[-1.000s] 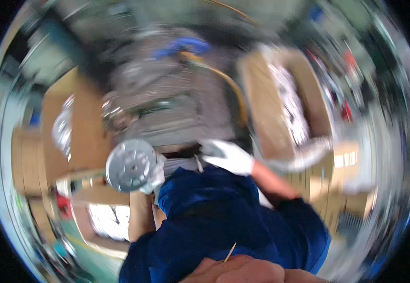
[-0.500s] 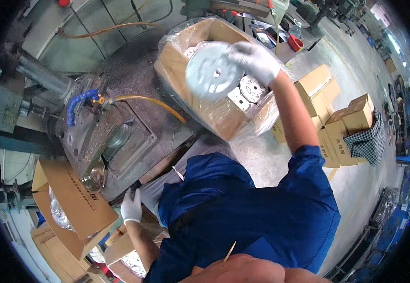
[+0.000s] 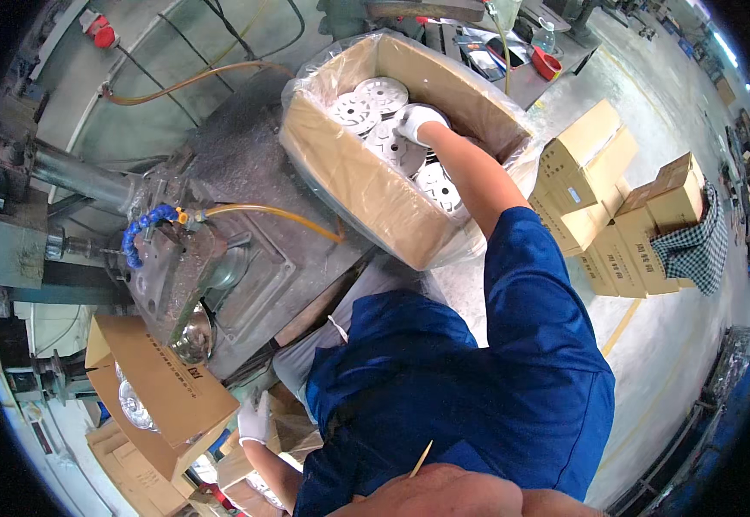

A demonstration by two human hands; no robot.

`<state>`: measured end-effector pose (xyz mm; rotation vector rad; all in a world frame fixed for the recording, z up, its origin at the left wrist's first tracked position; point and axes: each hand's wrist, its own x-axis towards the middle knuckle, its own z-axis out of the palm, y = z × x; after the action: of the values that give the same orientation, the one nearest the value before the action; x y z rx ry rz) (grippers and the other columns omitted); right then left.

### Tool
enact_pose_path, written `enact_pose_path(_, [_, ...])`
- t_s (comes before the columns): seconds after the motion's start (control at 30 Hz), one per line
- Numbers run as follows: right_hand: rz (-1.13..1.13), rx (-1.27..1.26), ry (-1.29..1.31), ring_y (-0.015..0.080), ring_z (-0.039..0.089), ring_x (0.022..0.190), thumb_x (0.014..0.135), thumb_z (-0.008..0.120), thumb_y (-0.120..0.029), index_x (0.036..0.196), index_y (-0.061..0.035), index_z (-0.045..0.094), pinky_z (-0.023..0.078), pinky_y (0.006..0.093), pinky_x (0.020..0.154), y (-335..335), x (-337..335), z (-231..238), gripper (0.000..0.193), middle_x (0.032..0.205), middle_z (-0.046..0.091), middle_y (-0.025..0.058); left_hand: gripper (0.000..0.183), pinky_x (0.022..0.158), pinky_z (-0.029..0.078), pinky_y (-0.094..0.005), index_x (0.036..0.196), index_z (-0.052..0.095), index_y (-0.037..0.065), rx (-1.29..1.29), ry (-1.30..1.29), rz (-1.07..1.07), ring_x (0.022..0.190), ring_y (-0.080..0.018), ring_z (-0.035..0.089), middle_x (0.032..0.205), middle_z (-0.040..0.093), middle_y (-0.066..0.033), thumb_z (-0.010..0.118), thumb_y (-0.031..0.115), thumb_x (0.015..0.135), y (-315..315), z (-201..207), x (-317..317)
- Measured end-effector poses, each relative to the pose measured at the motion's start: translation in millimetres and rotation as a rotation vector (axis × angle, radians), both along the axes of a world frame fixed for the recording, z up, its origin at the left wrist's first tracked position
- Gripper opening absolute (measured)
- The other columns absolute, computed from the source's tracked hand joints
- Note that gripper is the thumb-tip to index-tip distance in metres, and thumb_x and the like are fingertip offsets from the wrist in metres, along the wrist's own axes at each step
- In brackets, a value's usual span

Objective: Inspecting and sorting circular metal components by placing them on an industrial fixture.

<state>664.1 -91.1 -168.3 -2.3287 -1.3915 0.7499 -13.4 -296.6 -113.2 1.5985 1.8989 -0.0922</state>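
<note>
My right hand (image 3: 421, 122), in a white glove, reaches into a plastic-lined cardboard box (image 3: 353, 191). Its fingers are closed at the edge of a round metal disc (image 3: 395, 150) with a small centre hole, which lies among others like it. A patterned disc (image 3: 382, 93) and another one (image 3: 353, 113) lie farther back, and one more disc (image 3: 438, 186) is nearer my forearm. At the lower left, my left hand (image 3: 254, 420), also gloved, hangs beside the machine table with its fingers apart and nothing in it.
A machine table (image 3: 263, 258) stands at the left with a blue coolant hose (image 3: 146, 226), an orange tube (image 3: 280, 211) and a shiny round part (image 3: 194, 336). An open carton (image 3: 164, 379) is below it. Stacked cartons (image 3: 590, 164) and a checked cloth (image 3: 694, 246) are at right.
My right hand has lowered the disc from above the box down among the other discs. My left hand has dropped away from the machine table's edge.
</note>
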Motion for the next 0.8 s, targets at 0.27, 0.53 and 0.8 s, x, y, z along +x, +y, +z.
enact_pose_path(0.27, [-0.09, -0.037, -0.192, 0.0333, 0.058, 0.105, 0.075, 0.067, -0.034, 0.109, -0.0126, 0.064, 0.046, 0.0403, 0.09, -6.1, -22.4, 26.1, 0.04, 0.115, 0.062, 0.0146, 0.052, 0.066, 0.05, -0.0363, 0.121, 0.055, -0.003, 0.092, -0.018, -0.037, 0.07, -0.025, 0.063, 0.092, 0.066, -0.0204, 0.055, 0.038, 0.09, -20.3, -24.0, -31.9])
enact_pose_path(0.53, [0.033, 0.145, -0.162, 0.0325, 0.055, 0.114, 0.08, 0.063, -0.042, 0.122, -0.0052, 0.058, 0.042, 0.0376, 0.097, -7.7, -2.4, -8.5, 0.056, 0.122, 0.058, 0.0179, 0.051, 0.085, 0.046, -0.0418, 0.122, 0.054, -0.001, -0.068, 0.094, 0.075, 0.103, -0.0398, 0.059, 0.108, 0.061, -0.0282, 0.052, 0.038, 0.091, -26.8, 2.6, -20.6])
enact_pose_path(0.8, [0.092, 0.264, 0.182, 0.0265, 0.054, 0.111, 0.091, 0.051, -0.034, 0.126, -0.0015, 0.053, 0.046, 0.0394, 0.092, -71.3, -59.3, 107.8, 0.048, 0.122, 0.057, 0.017, 0.038, 0.071, 0.05, -0.0319, 0.109, 0.064, 0.001, 0.831, 0.159, 0.58, 0.074, -0.0225, 0.063, 0.089, 0.066, -0.0106, 0.056, 0.033, 0.092, -142.0, -3.3, -139.6])
